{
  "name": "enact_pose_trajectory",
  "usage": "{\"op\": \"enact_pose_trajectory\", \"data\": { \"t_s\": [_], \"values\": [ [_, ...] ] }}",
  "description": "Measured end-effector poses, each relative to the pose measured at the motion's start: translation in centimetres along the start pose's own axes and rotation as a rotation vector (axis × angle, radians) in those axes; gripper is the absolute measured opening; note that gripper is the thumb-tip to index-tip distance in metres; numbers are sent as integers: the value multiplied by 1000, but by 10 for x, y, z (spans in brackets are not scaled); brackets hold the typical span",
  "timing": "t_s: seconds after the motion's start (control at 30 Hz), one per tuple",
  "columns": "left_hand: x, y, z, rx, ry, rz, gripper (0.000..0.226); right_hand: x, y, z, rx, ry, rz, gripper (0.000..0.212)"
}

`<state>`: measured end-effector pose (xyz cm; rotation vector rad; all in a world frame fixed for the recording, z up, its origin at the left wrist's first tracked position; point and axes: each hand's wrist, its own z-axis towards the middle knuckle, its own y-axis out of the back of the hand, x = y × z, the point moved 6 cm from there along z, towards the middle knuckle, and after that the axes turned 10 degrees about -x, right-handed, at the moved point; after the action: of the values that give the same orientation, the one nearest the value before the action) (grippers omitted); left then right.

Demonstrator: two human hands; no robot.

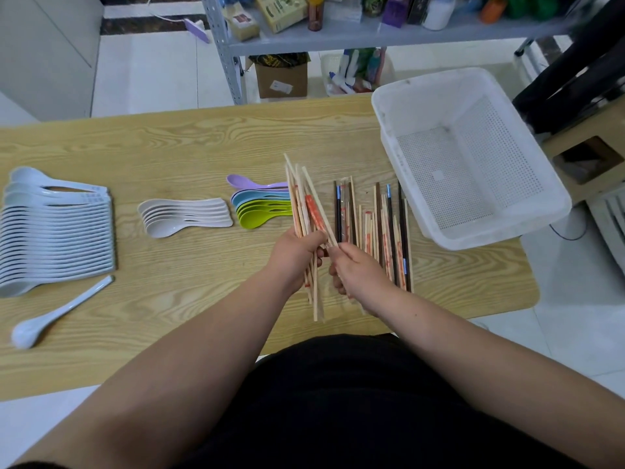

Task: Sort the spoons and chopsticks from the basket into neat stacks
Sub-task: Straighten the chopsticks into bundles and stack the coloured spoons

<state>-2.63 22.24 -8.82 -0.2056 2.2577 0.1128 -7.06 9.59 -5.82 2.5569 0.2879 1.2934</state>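
Wood-grain bench (169, 147) seen from above, with metal shelving (372, 37) and a pale tiled floor behind it. At the right end stands a white perforated basket (449, 177) with no cutlery in it. Along the left lie a long overlapping row of pale spoons (57, 231), with one lone spoon (57, 313) just in front of it, then a small nest of cream spoons (186, 214) and a nest of coloured spoons (260, 206) in purple, blue and green. Loose chopsticks (389, 228), light wood and dark, lie side by side on the bench between the coloured spoons and the basket. The left hand (294, 255) is curled round a fanned bundle of chopsticks (299, 198), held above the bench. The right hand (360, 274), fingers bent, pinches a single chopstick (320, 208) at the bundle's right edge.
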Motion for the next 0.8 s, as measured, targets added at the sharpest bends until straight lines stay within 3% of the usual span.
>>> {"op": "enact_pose_trajectory", "data": {
  "t_s": [0.13, 0.23, 0.27, 0.4, 0.47, 0.8],
  "values": [
    [0, 2, -4, 39, 0, -52, 13, -1, 0, 2, -32, -44, 41, 27],
    [-1, 4, -6, 33, 11, -71, 11, -7, -2, 1, -24, -141, 209, 22],
    [-1, 5, -5, 28, 19, -71, 9, -7, -2, 0, -33, -164, 238, 27],
    [2, 7, -6, 28, 74, -113, 11, -35, -4, 21, -33, -162, 268, 89],
    [5, 6, -7, 59, 94, -142, 11, -48, -7, 32, -12, -171, 322, 105],
    [13, 5, -8, 86, 126, -130, 27, -52, -5, 40, -19, -150, 343, 113]
  ]
}}
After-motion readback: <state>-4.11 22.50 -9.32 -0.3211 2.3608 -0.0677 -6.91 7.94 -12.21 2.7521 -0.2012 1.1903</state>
